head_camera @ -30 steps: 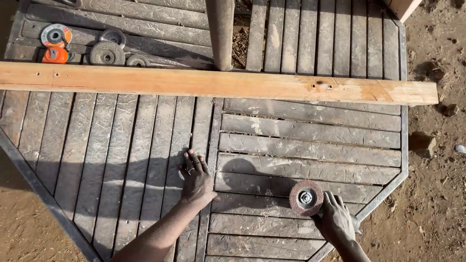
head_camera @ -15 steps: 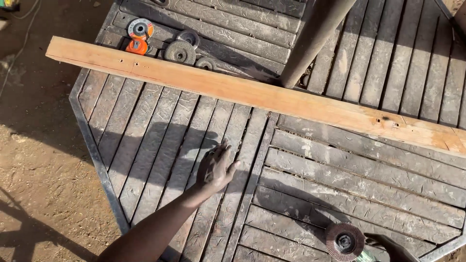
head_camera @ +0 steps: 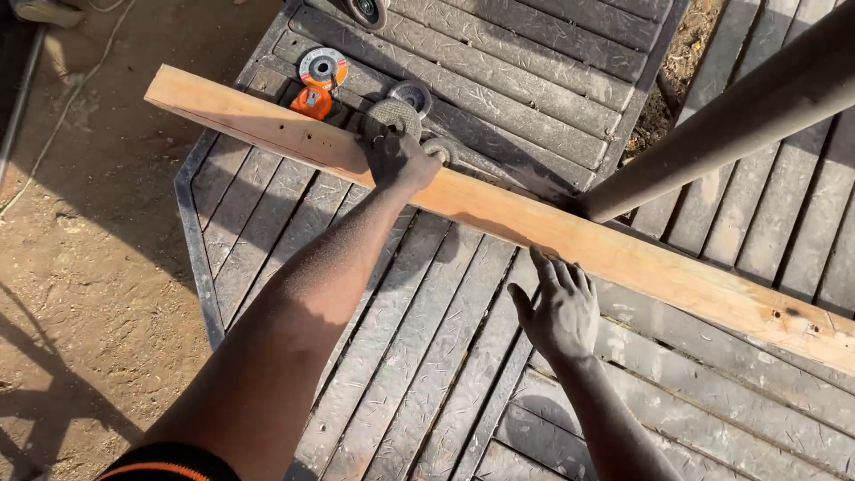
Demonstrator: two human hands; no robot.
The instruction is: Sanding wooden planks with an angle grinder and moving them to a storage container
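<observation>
The left hand (head_camera: 401, 160) is wrapped over the long wooden plank (head_camera: 534, 233), with its fingers curled around the far edge, so it is clamped on the wood. The right hand (head_camera: 559, 312) is spread open with the fingers apart, and its fingertips touch the near edge of the same plank. The plank lies slanted across a grey slatted wooden platform (head_camera: 419, 356), from the upper left down to the right edge. Just past the left hand sit some round grinding discs (head_camera: 394, 114), and an orange and grey disc (head_camera: 319, 78) lies near them. A thick grey pole (head_camera: 739, 107) leans in from the upper right. Brown dirt ground (head_camera: 89, 267) lies to the left of the platform.
</observation>
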